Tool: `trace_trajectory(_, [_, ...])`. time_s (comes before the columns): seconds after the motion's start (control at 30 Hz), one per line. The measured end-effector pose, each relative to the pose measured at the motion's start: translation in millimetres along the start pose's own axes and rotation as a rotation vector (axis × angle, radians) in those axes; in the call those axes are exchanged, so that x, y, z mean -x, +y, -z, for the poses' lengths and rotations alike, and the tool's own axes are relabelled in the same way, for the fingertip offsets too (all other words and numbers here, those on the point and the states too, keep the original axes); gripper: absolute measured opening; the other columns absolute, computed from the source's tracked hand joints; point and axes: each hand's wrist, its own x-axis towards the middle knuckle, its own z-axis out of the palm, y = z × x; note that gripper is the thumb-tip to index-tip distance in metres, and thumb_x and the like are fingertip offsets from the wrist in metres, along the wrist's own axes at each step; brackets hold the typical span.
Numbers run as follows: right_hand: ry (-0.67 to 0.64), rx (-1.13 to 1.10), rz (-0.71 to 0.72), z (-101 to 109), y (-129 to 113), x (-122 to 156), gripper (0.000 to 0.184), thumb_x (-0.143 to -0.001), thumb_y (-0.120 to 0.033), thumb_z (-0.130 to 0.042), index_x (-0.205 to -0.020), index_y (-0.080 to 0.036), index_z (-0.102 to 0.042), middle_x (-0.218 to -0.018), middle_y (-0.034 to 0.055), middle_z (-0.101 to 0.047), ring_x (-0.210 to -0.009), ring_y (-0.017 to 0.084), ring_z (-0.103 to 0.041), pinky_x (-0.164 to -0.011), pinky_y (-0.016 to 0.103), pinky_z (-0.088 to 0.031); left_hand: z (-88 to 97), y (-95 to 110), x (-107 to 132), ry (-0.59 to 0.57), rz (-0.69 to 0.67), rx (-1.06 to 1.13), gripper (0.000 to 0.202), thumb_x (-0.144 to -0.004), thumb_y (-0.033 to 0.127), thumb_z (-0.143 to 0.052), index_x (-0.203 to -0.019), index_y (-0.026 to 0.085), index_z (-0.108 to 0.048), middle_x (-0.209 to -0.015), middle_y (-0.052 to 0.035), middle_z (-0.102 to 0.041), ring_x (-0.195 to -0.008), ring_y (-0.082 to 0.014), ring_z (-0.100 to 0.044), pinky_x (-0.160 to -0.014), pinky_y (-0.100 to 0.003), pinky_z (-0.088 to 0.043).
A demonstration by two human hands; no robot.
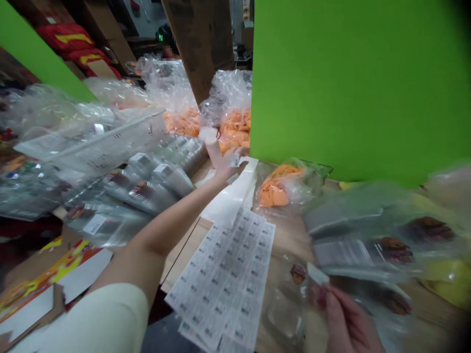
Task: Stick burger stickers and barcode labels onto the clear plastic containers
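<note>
White label (317,273) in right hand (349,318)

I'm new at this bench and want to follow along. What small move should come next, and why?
Probably peel a label from the printed label sheet with the left hand: the sheet lies near it, the right hand pinches a clear packet with no label that I can see, and the packets piled across the bench carry white labels.

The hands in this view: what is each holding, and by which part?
The right hand pinches a clear plastic bag by its upper edge. The left hand seems to grip the top end of a white paper strip.
</note>
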Motion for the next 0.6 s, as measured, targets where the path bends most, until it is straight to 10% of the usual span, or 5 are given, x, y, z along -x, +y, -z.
trace_trajectory(0.1, [0.041,0.096,0.353,-5.2,4.1,-2.4,0.017,-0.078,-0.027,-0.060,-0.092,-0.017,-0.063,-0.085,0.0069,-0.068,-0.078,0.020,-0.064,-0.073,0.035,-0.051,-32.2,32.4,114.5,-0.131,0.078,0.245,0.035,-0.084,0.028,-0.050,-0.117,0.018,-0.045,-0.089,-0.0062,-0.064,-0.085,-0.0189,-0.062,-0.077,-0.034,-0.048])
trace_trajectory(0.17, [-0.063,0.145,0.595,-11.1,2.5,6.1,0.019,-0.077,-0.018,-0.061,-0.096,-0.020,-0.063,-0.090,0.0054,-0.068,-0.086,0.021,-0.063,-0.080,0.037,-0.049,-54.9,58.2,188.7,-0.253,0.273,0.844,0.048,-0.079,0.032,-0.058,-0.121,0.020,-0.038,-0.097,-0.0074,-0.063,-0.089,-0.0191,-0.062,-0.078,-0.034,-0.048])
trace_trajectory(0.3, [-0.356,0.194,0.828,-6.8,-3.0,41.0,0.039,-0.075,-0.010,-0.060,-0.112,-0.023,-0.056,-0.099,0.0048,-0.066,-0.098,0.020,-0.059,-0.086,0.037,-0.048,-81.9,87.1,269.9,-0.006,0.607,1.235,0.058,-0.073,0.030,-0.066,-0.122,0.020,-0.038,-0.082,-0.0001,-0.058,-0.078,-0.0122,-0.059,-0.077,-0.030,-0.047])
trace_trajectory(0.4, [-0.421,0.186,0.636,19.9,-3.5,62.5,0.052,-0.075,-0.021,-0.063,-0.124,-0.023,-0.046,-0.115,0.0100,-0.058,-0.099,0.022,-0.057,-0.084,0.041,-0.048,-88.6,83.8,289.4,0.031,0.537,1.068,0.073,-0.068,0.025,-0.070,-0.129,0.022,-0.030,-0.070,0.0055,-0.053,-0.065,-0.0082,-0.053,-0.067,-0.023,-0.044])
trace_trajectory(0.6, [-0.754,0.133,0.000,67.9,9.0,61.8,0.036,-0.080,-0.035,-0.056,-0.113,-0.023,-0.054,-0.083,0.0028,-0.062,-0.071,0.014,-0.058,-0.065,0.029,-0.050,-100.0,79.4,314.9,-0.484,0.215,0.769,0.083,-0.074,0.023,-0.064,-0.139,0.024,-0.012,-0.076,0.0017,-0.057,-0.066,-0.0106,-0.056,-0.065,-0.025,-0.046])
